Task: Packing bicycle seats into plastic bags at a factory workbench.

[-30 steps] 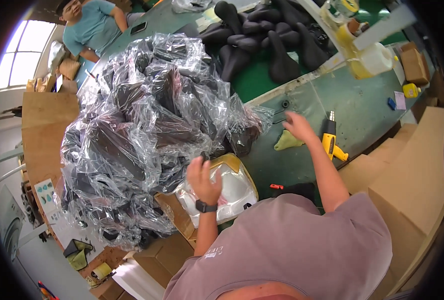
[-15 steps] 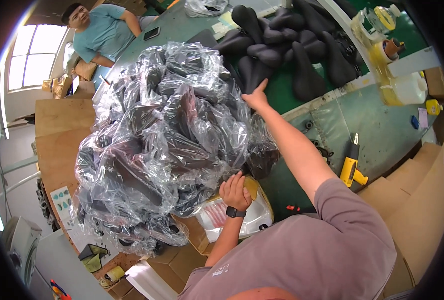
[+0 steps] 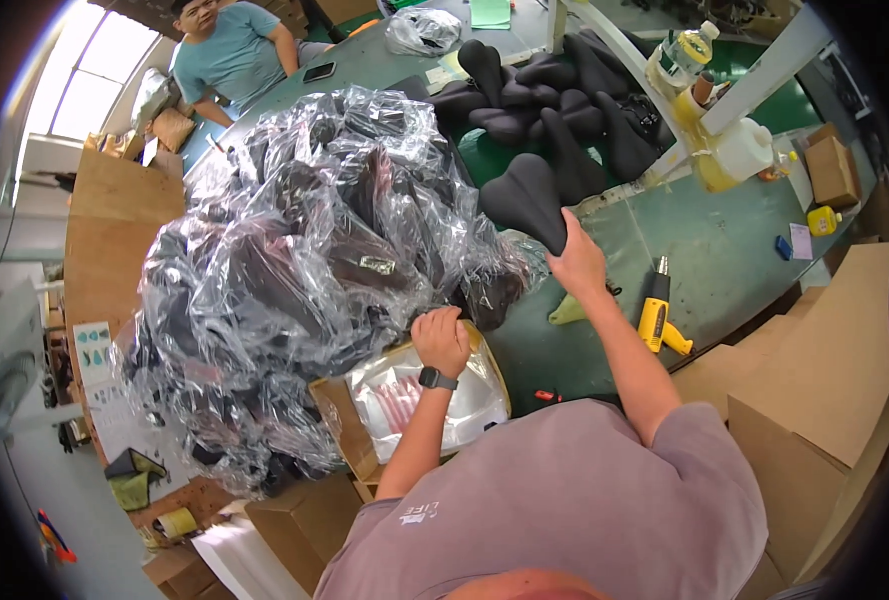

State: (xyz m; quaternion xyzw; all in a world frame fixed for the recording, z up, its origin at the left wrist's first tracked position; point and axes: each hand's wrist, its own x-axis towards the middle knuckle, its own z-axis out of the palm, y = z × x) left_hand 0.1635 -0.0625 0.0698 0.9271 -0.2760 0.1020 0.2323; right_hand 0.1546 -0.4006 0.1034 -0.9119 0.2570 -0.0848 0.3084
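Observation:
My right hand (image 3: 578, 256) grips a black bicycle saddle (image 3: 527, 200) by its narrow nose, holding it above the green table (image 3: 710, 265). The saddle's wide end points away to the left. My left hand (image 3: 442, 340), with a dark watch on the wrist, is at the far edge of an open cardboard box (image 3: 341, 422). Its fingers are curled, their tips hidden. In the box lie clear plastic bags (image 3: 465, 405) with red print. Beside the left hand rises a big heap of plastic-wrapped saddles (image 3: 295, 255). Several unwrapped saddles (image 3: 567, 155) lie farther off.
A yellow heat gun (image 3: 657, 318) lies on the table at the right, with a small red tool (image 3: 548, 396) nearer me. Bottles (image 3: 680, 60) and a white jug (image 3: 743, 150) stand beyond a metal frame. Cardboard (image 3: 815, 370) fills the right side. Another person (image 3: 233, 60) sits across the table.
My right hand has taken hold of a saddle and lifted it toward me from the loose pile. My left hand's fingers have curled in at the box edge. The view has shifted slightly.

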